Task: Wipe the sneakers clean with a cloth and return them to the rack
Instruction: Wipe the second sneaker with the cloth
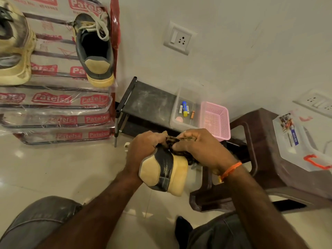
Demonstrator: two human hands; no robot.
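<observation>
I held the sneaker in mid-air between my knees, heel toward me, sole turned right. My left hand had its grip curled round the shoe's upper from the left. My right hand, forearm angled in, pinched a dark patterned cloth against the shoe. Its mate sat on the rack, up to my left.

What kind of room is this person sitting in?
Most likely a corner of a home, by the shoe storage. A shoe rack wrapped in printed plastic stands against the wall, a wall socket sits low, and a plastic stool carries a storage box on the tiled floor.
</observation>
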